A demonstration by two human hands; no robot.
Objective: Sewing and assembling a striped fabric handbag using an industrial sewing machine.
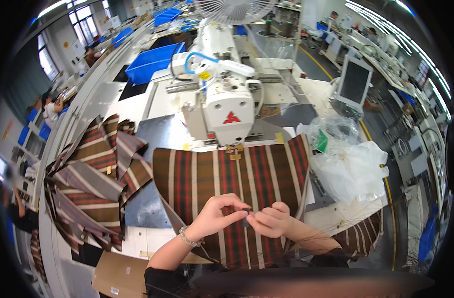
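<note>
My left hand and my right hand meet over a striped brown, red and cream fabric piece, both pinched on a small dark item, too small to make out clearly. A bracelet circles my left wrist. The fabric lies spread under the white sewing machine head, with small brass-coloured fittings at its upper edge, and drapes toward my body.
A heap of striped pieces lies left, crumpled plastic bags right. A blue bin, a screen and a fan stand beyond. A cardboard box is lower left. Co-workers work at other benches.
</note>
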